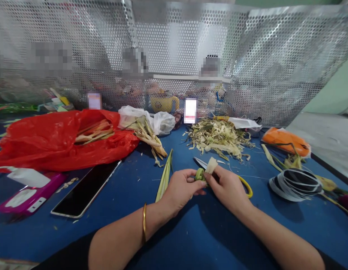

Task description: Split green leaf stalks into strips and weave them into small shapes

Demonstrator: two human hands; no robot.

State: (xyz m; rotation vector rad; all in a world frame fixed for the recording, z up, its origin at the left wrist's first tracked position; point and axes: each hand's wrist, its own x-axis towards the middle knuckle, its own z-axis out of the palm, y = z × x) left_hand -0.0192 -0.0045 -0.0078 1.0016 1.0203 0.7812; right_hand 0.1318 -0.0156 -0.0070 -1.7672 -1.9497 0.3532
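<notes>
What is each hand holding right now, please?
Left hand: closed on the small green leaf piece.
Right hand: closed, pinching the same piece, above the scissors.

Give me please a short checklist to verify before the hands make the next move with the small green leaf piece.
1. Left hand pinches the green leaf piece: ok.
2. Right hand also on the piece: ok.
3. Scissors blade close behind the fingers, yellow handle under the right hand: not ok.
4. Phone lies apart from the hands: ok.
5. Loose leaf strip beside the left hand, touching or not: cannot tell.
6. Trimmings pile stays clear of the hands: ok.
</notes>
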